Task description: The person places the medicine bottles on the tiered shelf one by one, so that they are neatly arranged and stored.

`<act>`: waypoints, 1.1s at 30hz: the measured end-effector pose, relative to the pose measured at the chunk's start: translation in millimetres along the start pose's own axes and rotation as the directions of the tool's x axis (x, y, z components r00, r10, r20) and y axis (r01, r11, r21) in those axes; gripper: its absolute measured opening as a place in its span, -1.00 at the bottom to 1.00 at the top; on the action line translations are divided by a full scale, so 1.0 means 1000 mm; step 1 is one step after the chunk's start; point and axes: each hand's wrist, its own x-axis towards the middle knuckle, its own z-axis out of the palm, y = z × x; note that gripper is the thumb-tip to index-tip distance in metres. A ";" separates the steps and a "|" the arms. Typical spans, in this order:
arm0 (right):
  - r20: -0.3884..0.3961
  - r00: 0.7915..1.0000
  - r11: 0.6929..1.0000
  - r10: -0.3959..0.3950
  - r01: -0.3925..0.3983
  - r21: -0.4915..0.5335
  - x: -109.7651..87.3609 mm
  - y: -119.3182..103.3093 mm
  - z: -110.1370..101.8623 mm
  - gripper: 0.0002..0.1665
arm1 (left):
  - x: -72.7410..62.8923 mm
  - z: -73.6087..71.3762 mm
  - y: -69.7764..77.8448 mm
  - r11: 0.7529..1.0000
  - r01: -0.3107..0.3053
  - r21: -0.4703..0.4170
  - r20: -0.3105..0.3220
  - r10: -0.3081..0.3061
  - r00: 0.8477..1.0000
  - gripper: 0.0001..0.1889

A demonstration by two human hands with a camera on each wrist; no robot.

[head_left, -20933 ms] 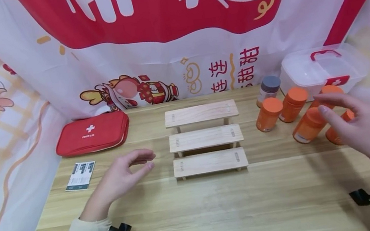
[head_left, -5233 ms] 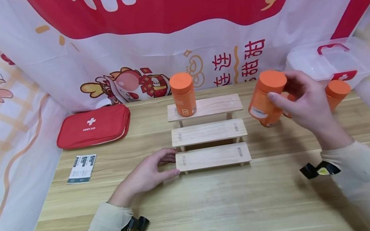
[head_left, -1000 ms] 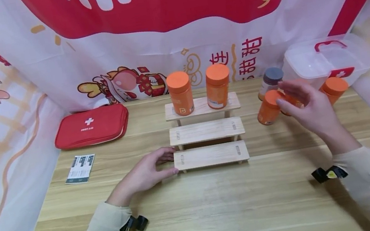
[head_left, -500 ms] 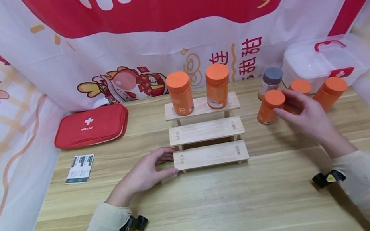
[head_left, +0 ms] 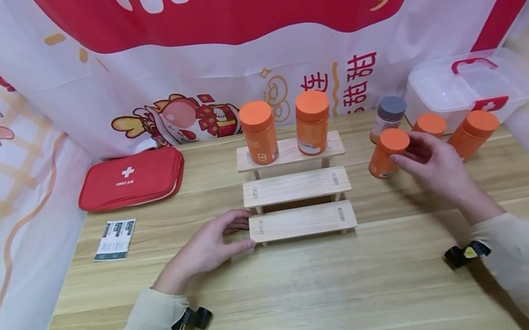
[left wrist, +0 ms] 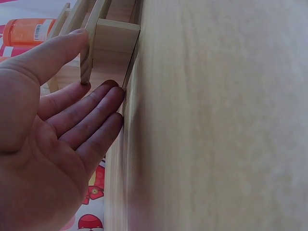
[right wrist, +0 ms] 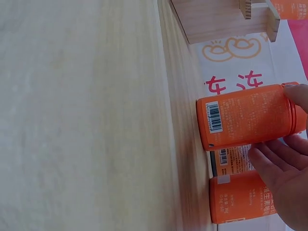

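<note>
My right hand [head_left: 438, 163] holds an orange bottle [head_left: 388, 154] with an orange cap, upright on the table. In the right wrist view, the thumb lies near the cap and the fingers reach round the other side of this bottle [right wrist: 248, 115]. My left hand [head_left: 207, 246] rests at the left end of the wooden step rack's lowest step [head_left: 302, 222]. Its thumb and index fingertip touch the step in the left wrist view, other fingers [left wrist: 91, 113] fairly straight. Two orange bottles, left [head_left: 259, 134] and right [head_left: 312, 122], stand on the top step [head_left: 288, 149].
Behind the held bottle stands a grey-capped bottle [head_left: 386, 118]. More orange bottles [head_left: 475, 133] are to its right, before a clear lidded box [head_left: 458, 91]. A red first-aid pouch [head_left: 131, 180] and a printed card [head_left: 115, 239] lie at left. Printed cloth hangs behind.
A second orange bottle has come onto the top step since about five seconds ago. The right hand has since lowered and closed round another orange bottle. My left hand has stayed at the rack.
</note>
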 end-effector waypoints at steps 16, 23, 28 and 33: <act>-0.018 1.000 0.999 0.011 -0.012 -0.040 0.002 0.001 0.001 -0.01 | 0.001 0.000 0.001 1.000 -0.001 0.006 0.000 0.001 1.000 -0.32; -0.038 0.999 0.999 0.003 -0.005 -0.033 0.001 0.002 0.002 -0.05 | 0.001 0.000 0.000 1.000 -0.008 0.017 -0.003 0.008 1.000 -0.32; -0.050 0.999 0.999 -0.010 0.008 -0.044 0.002 0.002 0.003 -0.09 | 0.001 0.000 0.001 1.000 -0.006 0.011 -0.001 0.006 1.000 -0.33; -0.048 0.999 0.998 -0.002 -0.001 -0.070 0.001 0.000 0.004 -0.07 | 0.000 0.000 0.002 1.000 -0.003 -0.008 0.001 0.003 1.000 -0.34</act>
